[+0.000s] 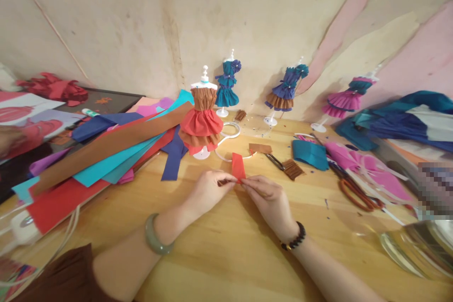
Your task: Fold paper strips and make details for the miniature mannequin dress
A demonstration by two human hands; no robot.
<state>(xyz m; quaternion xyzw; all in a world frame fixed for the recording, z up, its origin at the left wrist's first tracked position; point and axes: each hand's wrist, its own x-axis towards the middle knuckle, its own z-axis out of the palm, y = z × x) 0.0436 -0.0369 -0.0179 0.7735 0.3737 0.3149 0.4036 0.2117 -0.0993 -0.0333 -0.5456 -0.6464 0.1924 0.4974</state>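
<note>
A short red paper strip (238,166) is pinched at its near end between the fingertips of both hands, low over the wooden table. My left hand (210,194) is closed on the strip's left side, with a green bangle on the wrist. My right hand (268,198) grips its right side, a dark beaded bracelet below it. Just beyond stands a small white mannequin in a brown and red ruffled dress (201,120). A brown paper piece (260,148), black tweezers (275,161) and a pleated brown piece (293,169) lie beyond my right hand.
Three more dressed mannequins, one a blue-teal dress (226,85), stand along the wall. Long coloured paper strips (106,146) pile up at left. Orange-handled scissors (359,196), pink paper (370,170) and a glass jar (417,247) are at right. Another person's hand (10,141) shows at far left.
</note>
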